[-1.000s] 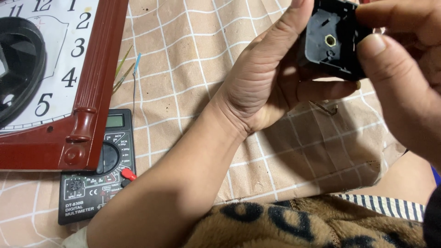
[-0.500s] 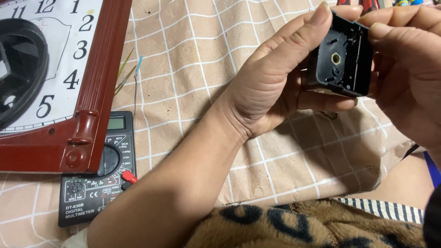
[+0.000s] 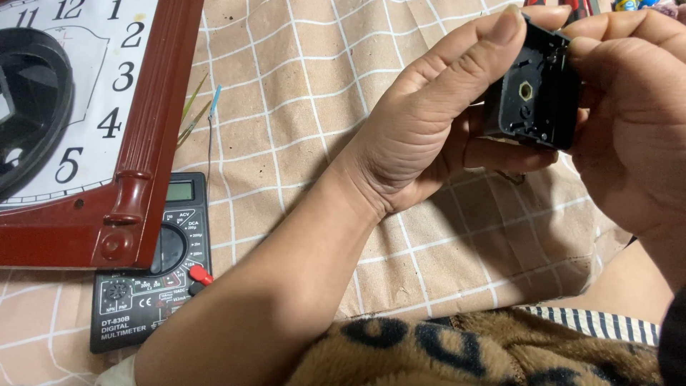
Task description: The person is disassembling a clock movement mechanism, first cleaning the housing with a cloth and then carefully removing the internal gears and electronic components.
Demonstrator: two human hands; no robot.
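Both my hands hold a small black plastic clock mechanism box (image 3: 534, 100) at the upper right, its face with a brass centre nut turned toward me. My left hand (image 3: 436, 121) cups it from the left, thumb along its top edge. My right hand (image 3: 629, 121) grips its right side, with fingertips on the top corner.
A wall clock (image 3: 153, 136) with a dark red frame and white dial lies at the upper left on a checked beige cloth (image 3: 300, 93). A black digital multimeter (image 3: 146, 293) sits partly under its corner. Thin wires (image 3: 207, 121) lie beside the frame. A patterned furry fabric (image 3: 464, 350) covers the near edge.
The black box has come lower and closer in view between my hands, and its face has tilted a little. The clock and the multimeter have stayed where they were.
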